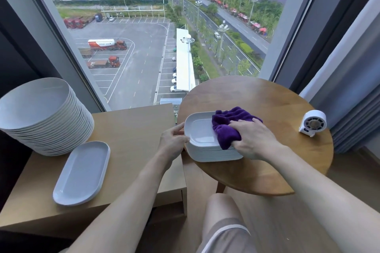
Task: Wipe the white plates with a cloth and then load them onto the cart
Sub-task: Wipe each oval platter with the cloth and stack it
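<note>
A stack of white rectangular plates (202,131) sits on the near left part of a round wooden table (267,98). My right hand (255,139) grips a purple cloth (228,125) and presses it onto the top plate's right half. My left hand (174,139) holds the left rim of the stack, thumb on the edge. To the left, a light wooden cart top (133,129) carries a tall stack of round white plates (45,117) and one oval white plate (82,172) lying flat near the front.
A small white fan (313,122) stands on the table's right side. A large window fills the view behind both surfaces, with a grey curtain (353,109) at the right. My knee (222,211) shows below the table edge.
</note>
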### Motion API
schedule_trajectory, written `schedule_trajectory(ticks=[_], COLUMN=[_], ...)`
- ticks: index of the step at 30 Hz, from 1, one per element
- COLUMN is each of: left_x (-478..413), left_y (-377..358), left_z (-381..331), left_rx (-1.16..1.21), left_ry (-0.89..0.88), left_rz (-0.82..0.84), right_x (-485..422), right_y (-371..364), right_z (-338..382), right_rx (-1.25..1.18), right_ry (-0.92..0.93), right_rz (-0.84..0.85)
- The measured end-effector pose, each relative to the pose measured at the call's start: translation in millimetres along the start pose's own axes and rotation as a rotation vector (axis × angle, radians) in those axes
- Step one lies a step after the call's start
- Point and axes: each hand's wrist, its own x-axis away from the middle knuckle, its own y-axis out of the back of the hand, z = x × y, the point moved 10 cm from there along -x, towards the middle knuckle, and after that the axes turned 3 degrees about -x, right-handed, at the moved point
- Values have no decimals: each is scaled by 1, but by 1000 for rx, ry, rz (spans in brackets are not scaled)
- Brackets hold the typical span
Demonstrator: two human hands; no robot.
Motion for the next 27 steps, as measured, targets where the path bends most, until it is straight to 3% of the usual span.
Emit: schedule_trajectory(ticks=[6,17,27], left_x=[0,8,10], left_y=[0,-8,-10], left_z=[5,-3,-7], left_rx=[6,25,-119], left_ry=[49,-47,-58], left_rz=[18,-37,-19], right_x=[-28,-31,14], right_y=[-24,-42,-23], right_z=[31,72,36], right_rx=[-140,-335,-102], right_ry=[-77,165,155], right_rz=[-9,135,110])
